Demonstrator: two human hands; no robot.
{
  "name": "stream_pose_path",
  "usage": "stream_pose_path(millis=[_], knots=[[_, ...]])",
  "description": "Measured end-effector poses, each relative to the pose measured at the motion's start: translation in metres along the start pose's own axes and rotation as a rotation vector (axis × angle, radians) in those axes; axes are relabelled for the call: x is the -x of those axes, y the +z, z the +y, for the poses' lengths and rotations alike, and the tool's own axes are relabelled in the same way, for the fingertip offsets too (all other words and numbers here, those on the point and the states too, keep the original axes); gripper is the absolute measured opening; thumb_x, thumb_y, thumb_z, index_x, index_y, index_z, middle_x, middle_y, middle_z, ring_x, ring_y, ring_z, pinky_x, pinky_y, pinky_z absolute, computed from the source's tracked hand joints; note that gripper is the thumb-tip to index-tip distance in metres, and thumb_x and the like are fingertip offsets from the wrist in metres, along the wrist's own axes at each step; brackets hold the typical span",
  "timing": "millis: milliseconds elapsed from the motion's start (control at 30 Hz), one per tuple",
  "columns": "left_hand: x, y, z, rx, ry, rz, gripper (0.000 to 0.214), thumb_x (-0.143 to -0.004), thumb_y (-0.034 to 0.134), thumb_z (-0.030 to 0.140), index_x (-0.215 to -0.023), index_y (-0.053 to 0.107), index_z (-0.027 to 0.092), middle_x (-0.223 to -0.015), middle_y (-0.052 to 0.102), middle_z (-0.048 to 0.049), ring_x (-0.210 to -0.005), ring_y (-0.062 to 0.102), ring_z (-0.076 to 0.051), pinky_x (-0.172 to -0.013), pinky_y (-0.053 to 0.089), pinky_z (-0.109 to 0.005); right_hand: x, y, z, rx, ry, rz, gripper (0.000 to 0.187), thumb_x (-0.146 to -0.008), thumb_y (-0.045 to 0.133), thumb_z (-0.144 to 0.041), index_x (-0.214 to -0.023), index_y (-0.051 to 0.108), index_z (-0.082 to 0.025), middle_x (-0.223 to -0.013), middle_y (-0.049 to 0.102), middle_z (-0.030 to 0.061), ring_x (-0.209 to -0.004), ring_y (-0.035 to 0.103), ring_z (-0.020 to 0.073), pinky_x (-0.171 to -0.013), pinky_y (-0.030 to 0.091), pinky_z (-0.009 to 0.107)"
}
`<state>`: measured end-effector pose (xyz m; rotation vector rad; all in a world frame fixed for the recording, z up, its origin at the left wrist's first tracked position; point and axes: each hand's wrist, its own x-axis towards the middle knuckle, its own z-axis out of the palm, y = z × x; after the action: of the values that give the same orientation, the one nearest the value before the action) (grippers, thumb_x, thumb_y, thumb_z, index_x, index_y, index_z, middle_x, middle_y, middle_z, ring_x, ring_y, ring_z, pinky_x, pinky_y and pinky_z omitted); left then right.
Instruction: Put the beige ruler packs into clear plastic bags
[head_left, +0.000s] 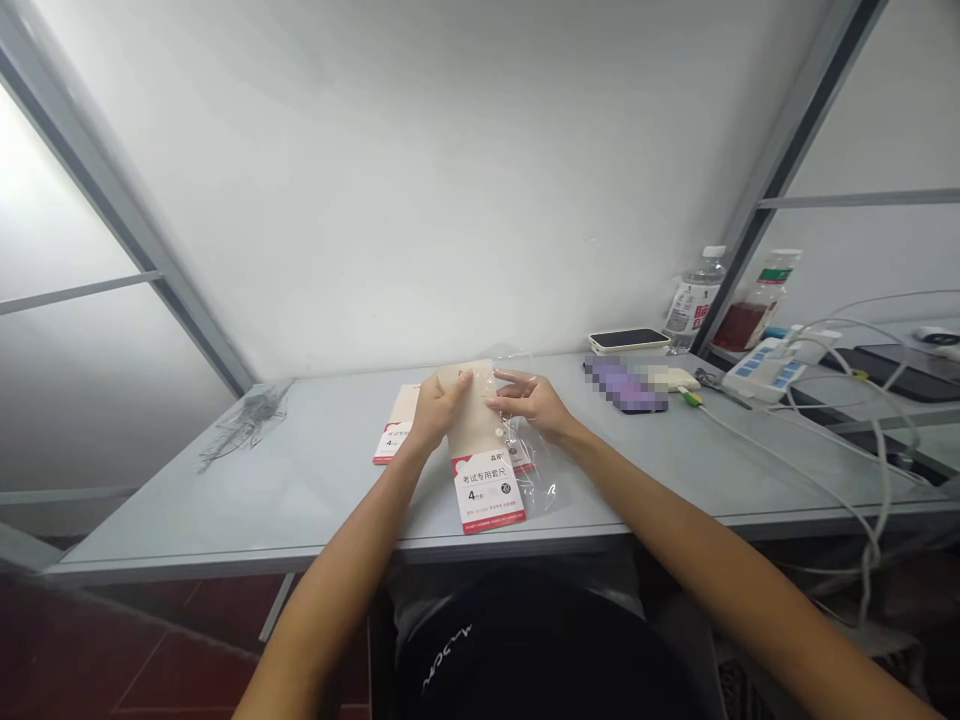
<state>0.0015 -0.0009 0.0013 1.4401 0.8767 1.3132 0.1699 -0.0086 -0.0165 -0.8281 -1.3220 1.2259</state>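
Observation:
My left hand (437,408) grips the left edge of a ruler-set packaging card (489,490), cream above with a white and red printed lower part. The card stands tilted over the table's front, its printed end toward me. My right hand (536,402) pinches a clear plastic bag (541,470) at the card's right side; the bag hangs down beside the card. Behind my left hand lies a second similar card (391,437), partly covered. A bit of another red and white print shows behind the held card.
Crumpled clear wrapping (251,420) lies at the table's left. To the right are a phone (628,341), a pixelated purple item (626,385), a water bottle (694,300), a bottle of dark red liquid (757,305), and a power strip (780,365) with looping white cables.

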Motion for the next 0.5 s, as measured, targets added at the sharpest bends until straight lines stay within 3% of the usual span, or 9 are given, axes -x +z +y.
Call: stream_pose_path(millis=[333,500], knots=[[-0.0002,-0.0012,0.0019,0.123,-0.038,-0.021,0.043,-0.066,0.067,0.048,-0.089,0.063,0.012,-0.085,0.069,-0.01,-0.077,0.064,-0.023,-0.068,0.05,-0.034,0.0027,0.0002,-0.0057,0.04,-0.077,-0.016,0.055,-0.061,0.075,-0.038,-0.11,0.063,-0.014,-0.069,0.068,0.0026,-0.057,0.059,0.0136,-0.056,0.052,0.03],[0.0,-0.0018,0.004,0.121,-0.052,0.051,0.041,-0.065,0.068,0.047,-0.085,0.063,0.011,-0.086,0.068,-0.0104,-0.075,0.063,-0.022,-0.065,0.05,-0.032,0.004,-0.001,-0.0091,-0.015,-0.082,-0.014,0.049,-0.07,0.068,-0.043,-0.112,0.063,-0.018,-0.072,0.068,0.0031,-0.056,0.061,0.0135,-0.055,0.054,0.03]])
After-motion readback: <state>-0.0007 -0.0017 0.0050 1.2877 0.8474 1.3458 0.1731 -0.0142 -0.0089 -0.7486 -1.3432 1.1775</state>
